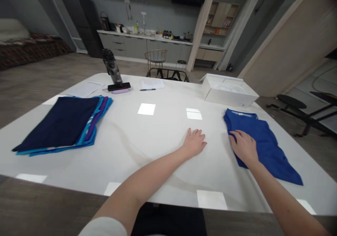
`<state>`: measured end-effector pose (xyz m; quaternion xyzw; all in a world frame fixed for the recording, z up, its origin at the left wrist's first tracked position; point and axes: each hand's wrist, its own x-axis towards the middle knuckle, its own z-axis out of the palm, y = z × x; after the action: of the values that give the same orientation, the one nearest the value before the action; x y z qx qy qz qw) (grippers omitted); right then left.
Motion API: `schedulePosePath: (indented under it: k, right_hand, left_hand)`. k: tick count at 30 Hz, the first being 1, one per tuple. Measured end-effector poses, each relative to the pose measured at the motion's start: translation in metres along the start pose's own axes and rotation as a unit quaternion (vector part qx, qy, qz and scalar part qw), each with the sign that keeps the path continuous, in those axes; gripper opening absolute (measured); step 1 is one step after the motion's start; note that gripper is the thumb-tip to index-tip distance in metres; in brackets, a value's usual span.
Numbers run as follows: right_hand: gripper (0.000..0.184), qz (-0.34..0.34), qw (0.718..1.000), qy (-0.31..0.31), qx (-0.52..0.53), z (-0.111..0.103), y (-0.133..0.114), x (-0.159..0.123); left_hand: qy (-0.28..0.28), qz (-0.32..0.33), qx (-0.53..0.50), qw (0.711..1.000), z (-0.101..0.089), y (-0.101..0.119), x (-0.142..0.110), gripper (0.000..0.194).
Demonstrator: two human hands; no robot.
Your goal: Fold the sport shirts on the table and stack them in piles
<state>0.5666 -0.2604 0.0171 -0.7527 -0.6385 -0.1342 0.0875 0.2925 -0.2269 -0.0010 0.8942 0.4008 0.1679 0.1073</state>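
Note:
My left hand (195,143) lies palm down on the white table (163,137), fingers spread, with nothing under it that I can see. To its right a blue shirt (265,141) lies folded lengthwise, its collar end pointing away from me and a pale label showing at the neck. My right hand (244,147) rests on the shirt near its left edge, the fingers slightly bent and reaching to that edge. On the left side of the table sits a stack of folded clothes (63,122), dark navy on top with bright blue and purple edges below.
An open white box (229,92) stands at the back right, beyond the shirt. Toward the back left are a handheld vacuum (113,69), a pen (147,89) and paper sheets (155,84). A black chair (168,75) stands behind the far table edge.

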Motion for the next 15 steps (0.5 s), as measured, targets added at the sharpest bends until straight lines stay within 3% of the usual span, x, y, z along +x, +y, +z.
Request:
schedulePosePath:
  k: [4,9,12,15]
  right_hand:
    - [0.037,-0.147,0.98,-0.044,0.13,-0.002,-0.135,0.005]
    - [0.028,-0.257,0.909,-0.11,0.309,-0.008,-0.313,0.006]
    - [0.024,-0.301,0.879,-0.132,0.346,-0.016,-0.405,0.01]
    - [0.022,-0.318,0.852,-0.156,0.384,-0.024,-0.485,0.016]
  left_hand:
    - [0.037,-0.091,0.02,0.995,-0.044,-0.061,-0.062,0.029]
    - [0.09,-0.198,0.075,0.973,-0.105,-0.145,-0.136,0.026]
    - [0.133,-0.299,0.127,0.936,-0.154,-0.211,-0.18,0.028]
    - [0.178,-0.398,0.184,0.881,-0.205,-0.275,-0.226,0.033]
